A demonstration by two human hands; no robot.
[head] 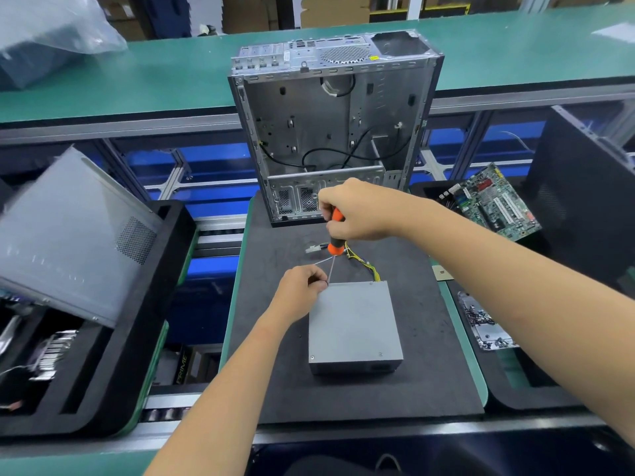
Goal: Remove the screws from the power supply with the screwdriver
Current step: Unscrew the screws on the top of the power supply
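A dark foam mat (422, 372) is seen nearest, laid over a green-edged tray on a conveyor-style bench. On it the grey power supply (354, 324) lies flat, with two screws visible along its near top edge and its yellow and black wires (364, 266) trailing away from the far side. At the far left corner of the power supply the left hand (302, 290) is curled, its fingertips pinched around the lower shaft of the screwdriver (335, 243). The orange and black handle is gripped from above by the right hand (357, 209), with the tool held nearly upright and its tip at that corner. To the left a grey case panel (72, 235) leans in a black foam tray (165, 304); to the right a clear box of small metal parts (484, 324) and a green circuit board (494, 204) are seen. Behind the hands an emptied computer case (330, 128) stands open. Beyond it a green-topped bench (515, 46) runs across, with cardboard boxes behind.
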